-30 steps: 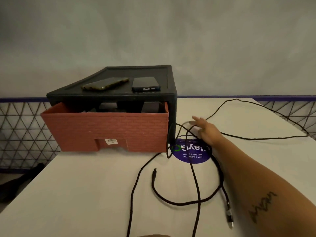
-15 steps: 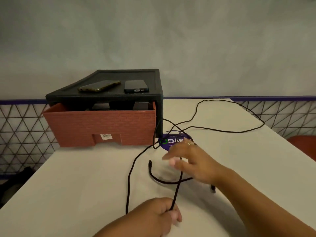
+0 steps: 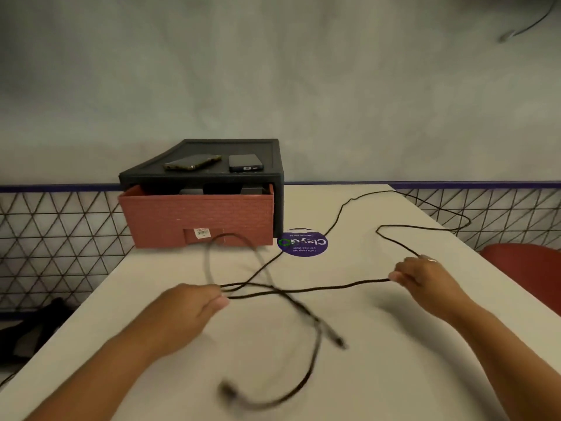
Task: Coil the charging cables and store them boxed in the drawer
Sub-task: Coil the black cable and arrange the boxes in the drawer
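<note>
The charging cable (image 3: 318, 288) is stretched over the middle of the table (image 3: 394, 375). It is pinched by the right hand (image 3: 425, 281) and gripped, along with other strands, in the curled fingers of the left hand (image 3: 194, 308), and the hands are held well apart. A tangle or knot could be pulled tight, since several strands cross just beside the left hand. The far loop lies near the table's right edge and could be dragged off it. The loose ends near the front edge could whip about or snag. Whether one cable or two is being handled cannot be told, as the lifted loop and the plug ends (image 3: 226, 390) are blurred. The drawer (image 3: 197, 220), at the far left of the table, stands partly open. Its contents are lost in shadow, and no storage box can be made out.
</note>
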Demonstrator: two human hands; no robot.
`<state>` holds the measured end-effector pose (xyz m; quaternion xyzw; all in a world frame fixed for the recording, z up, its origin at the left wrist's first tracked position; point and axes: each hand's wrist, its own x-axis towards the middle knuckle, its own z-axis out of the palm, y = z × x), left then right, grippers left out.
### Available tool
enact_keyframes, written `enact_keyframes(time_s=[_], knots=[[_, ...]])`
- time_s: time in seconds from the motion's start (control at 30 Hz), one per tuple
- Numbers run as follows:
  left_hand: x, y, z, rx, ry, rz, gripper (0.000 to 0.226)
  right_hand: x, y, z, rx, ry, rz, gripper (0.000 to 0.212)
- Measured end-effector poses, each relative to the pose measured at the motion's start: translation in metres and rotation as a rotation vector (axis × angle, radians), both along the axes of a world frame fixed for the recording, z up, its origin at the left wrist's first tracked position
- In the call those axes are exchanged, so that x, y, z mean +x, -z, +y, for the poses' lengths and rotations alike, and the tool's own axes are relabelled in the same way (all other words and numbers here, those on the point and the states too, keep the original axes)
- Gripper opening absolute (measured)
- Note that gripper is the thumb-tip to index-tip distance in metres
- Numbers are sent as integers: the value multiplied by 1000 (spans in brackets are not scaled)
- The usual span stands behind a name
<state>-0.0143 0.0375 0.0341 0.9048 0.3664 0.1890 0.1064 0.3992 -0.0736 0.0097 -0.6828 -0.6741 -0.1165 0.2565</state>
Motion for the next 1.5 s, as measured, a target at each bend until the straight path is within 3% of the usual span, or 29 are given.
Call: enact_keyframes(time_s=[0.17,0.3,0.4,0.57,0.7,0.8,0.93,1.03,1.1,1.2,1.43,1.5], knots=[[-28,0,1,95,-211,146,37,19,26,-9,-251,311,228,32],[-45,19,-5,-9,-244,147,33,1,20,0,-310,360,272,41],[-46,38,-9,-120,-246,47,34,-18,20,11,-289,403,325,36],[-20,44,-21,-198,-190,-105,38,-71,16,29,-289,215,387,12],[15,45,-31,-190,-46,-93,37,-129,19,54,-290,8,467,16],[35,48,-39,-223,52,-126,38,-166,24,77,-301,-152,426,43],[38,51,-39,-305,124,-171,39,-188,25,101,-453,-224,379,48],[31,51,-35,-322,159,-189,39,-188,28,118,-480,-268,29,47],[26,51,-32,-278,184,-173,37,-187,27,127,-494,-212,-196,52],[20,54,-27,-143,220,-75,39,-191,25,135,-554,-234,-320,63],[18,27,-26,132,328,108,40,-202,24,136,-468,-156,-127,35],[9,11,-18,303,314,113,33,-200,25,135,-430,-149,-110,28]])
